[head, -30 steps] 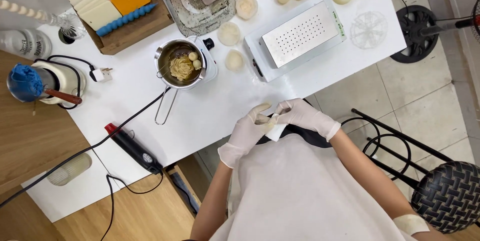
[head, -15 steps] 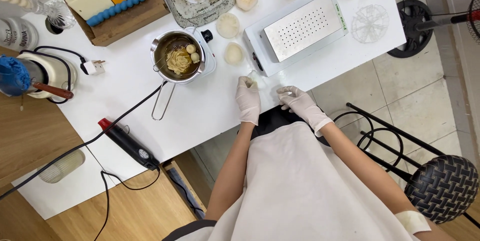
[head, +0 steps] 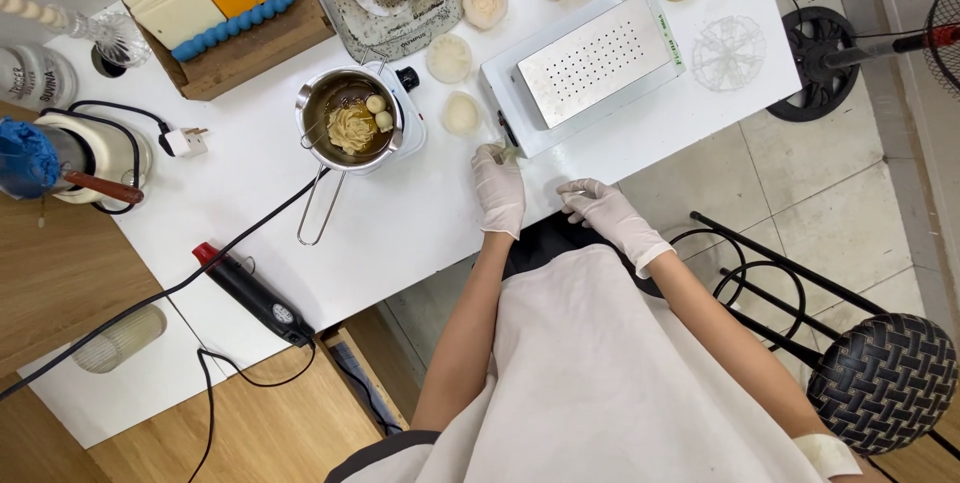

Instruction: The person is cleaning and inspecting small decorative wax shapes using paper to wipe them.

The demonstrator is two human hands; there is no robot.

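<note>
- Your left hand [head: 499, 186] pinches something small, too tiny to identify, beside the perforated metal box [head: 590, 61] at 1 o'clock.
- Your right hand [head: 603, 210] rests released, fingers spread, on the white table [head: 420, 233].

We see the scene evenly and brightly lit by soft, diffuse light, with no harsh beam. The glossy white desk [head: 420, 213] shines pale but keeps its detail; shadows beneath our gloved hands are faint and short. The perforated metal plate [head: 597, 60] and the small steel saucepan [head: 347, 121] carry mild glare. Focus is sharp at the centre, while straight edges bow slightly near the corners, where the black woven chair [head: 882, 383] looks a little soft.
</note>
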